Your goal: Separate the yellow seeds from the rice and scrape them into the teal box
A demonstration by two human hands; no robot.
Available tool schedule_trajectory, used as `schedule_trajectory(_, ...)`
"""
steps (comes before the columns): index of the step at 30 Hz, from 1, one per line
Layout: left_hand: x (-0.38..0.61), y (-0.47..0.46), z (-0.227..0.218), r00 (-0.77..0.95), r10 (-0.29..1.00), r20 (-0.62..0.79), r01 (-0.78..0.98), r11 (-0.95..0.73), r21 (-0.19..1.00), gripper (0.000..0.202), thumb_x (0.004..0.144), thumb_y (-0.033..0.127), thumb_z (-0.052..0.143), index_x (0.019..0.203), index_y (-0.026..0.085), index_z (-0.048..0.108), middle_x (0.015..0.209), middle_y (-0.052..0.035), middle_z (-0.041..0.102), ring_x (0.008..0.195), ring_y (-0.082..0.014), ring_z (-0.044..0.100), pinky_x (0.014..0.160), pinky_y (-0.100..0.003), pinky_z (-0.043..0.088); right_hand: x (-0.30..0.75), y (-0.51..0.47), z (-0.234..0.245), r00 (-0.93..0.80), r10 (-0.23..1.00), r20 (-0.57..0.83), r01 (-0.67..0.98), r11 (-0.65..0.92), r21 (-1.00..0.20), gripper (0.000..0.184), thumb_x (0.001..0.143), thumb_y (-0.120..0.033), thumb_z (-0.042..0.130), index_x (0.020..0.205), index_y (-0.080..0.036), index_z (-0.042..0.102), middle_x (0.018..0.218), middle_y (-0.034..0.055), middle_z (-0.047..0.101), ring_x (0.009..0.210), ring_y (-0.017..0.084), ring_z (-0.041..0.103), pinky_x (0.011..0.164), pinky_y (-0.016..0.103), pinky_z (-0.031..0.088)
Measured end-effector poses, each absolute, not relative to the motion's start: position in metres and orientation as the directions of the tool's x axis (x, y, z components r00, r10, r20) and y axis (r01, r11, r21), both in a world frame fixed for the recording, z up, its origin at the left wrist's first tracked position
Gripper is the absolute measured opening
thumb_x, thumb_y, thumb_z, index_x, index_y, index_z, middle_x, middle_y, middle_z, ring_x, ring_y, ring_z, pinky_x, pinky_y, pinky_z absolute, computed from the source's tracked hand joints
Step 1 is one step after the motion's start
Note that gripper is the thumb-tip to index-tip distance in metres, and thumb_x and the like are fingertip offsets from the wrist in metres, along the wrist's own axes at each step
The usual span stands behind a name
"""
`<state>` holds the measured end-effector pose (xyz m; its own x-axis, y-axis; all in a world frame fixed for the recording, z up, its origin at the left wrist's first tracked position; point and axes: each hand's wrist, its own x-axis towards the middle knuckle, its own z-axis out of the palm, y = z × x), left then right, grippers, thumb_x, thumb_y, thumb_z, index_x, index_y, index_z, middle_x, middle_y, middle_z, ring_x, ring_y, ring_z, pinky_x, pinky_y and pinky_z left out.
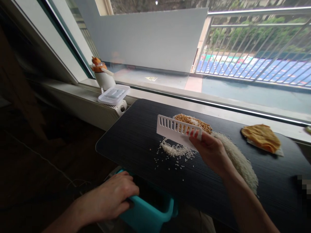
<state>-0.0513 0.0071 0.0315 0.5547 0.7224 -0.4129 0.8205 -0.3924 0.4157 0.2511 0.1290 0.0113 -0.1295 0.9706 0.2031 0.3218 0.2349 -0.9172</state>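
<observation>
My right hand (pixel 210 147) grips a white slotted plastic divider (pixel 173 132) by its right end, held above the dark tabletop. Just below its lower edge lies a small scatter of white rice (pixel 173 149). Behind the divider sits a heap of yellow kernels (pixel 204 125), which look like corn or soybeans, with some rice among them. A long pile of rice (pixel 239 160) stretches to the right of my right forearm. My left hand (pixel 119 191) is closed over the rim of a turquoise plastic bin (pixel 148 212) below the table's front edge. The bin's inside is dark.
A folded yellow cloth (pixel 262 137) lies at the right of the black table (pixel 128 129). On the radiator (pixel 97 106) at the left are a clear plastic box (pixel 114 94) and a white pot (pixel 104 79) with an orange figure. A window runs behind the table.
</observation>
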Motion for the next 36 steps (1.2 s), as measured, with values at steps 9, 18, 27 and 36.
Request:
schedule_trajectory(9,-0.059,0.005,0.047,0.494,0.731,-0.47,0.861,-0.335,0.383,0.018,0.077,0.005,0.058,0.081,0.022,0.064,0.087,-0.0014,0.068,0.09,-0.0217,0.061,0.091,-0.033,0.044,0.236,0.085,0.013,-0.493,0.866,0.08,0.343,0.278,-0.897,0.031,0.097,-0.041,0.054,0.101,-0.02,0.077,0.078,0.0024,0.072,0.067,0.015,0.06,0.058,0.022,0.046)
schedule_trajectory(18,-0.056,0.006,0.052,0.468,0.699,-0.542,0.875,-0.281,0.394,0.013,0.077,0.008,0.056,0.08,0.019,0.063,0.09,-0.0043,0.068,0.095,-0.0232,0.062,0.088,-0.033,0.043,0.23,0.073,0.011,-0.48,0.875,0.066,0.259,0.213,-0.942,0.032,0.096,-0.044,0.056,0.103,-0.021,0.077,0.088,0.0035,0.076,0.076,0.018,0.066,0.068,0.024,0.053)
schedule_trajectory(27,-0.042,0.006,0.027,0.505,0.695,-0.511,0.854,-0.313,0.416,0.022,0.075,0.005,0.055,0.084,0.022,0.067,0.095,-0.0033,0.067,0.096,-0.0232,0.061,0.086,-0.032,0.044,0.277,0.082,0.016,-0.162,0.976,0.143,0.255,0.181,-0.95,0.027,0.09,-0.044,0.066,0.099,-0.021,0.077,0.092,0.0059,0.076,0.082,0.02,0.069,0.072,0.029,0.057)
schedule_trajectory(36,-0.03,0.011,0.013,0.558,0.647,-0.52,0.82,-0.331,0.467,0.024,0.08,0.003,0.054,0.087,0.022,0.066,0.1,-0.0017,0.068,0.099,-0.0219,0.061,0.096,-0.034,0.042,0.302,0.134,-0.003,0.171,0.962,0.211,0.293,0.155,-0.944,0.024,0.087,-0.044,0.067,0.098,-0.025,0.077,0.084,0.0021,0.075,0.077,0.018,0.066,0.072,0.033,0.055)
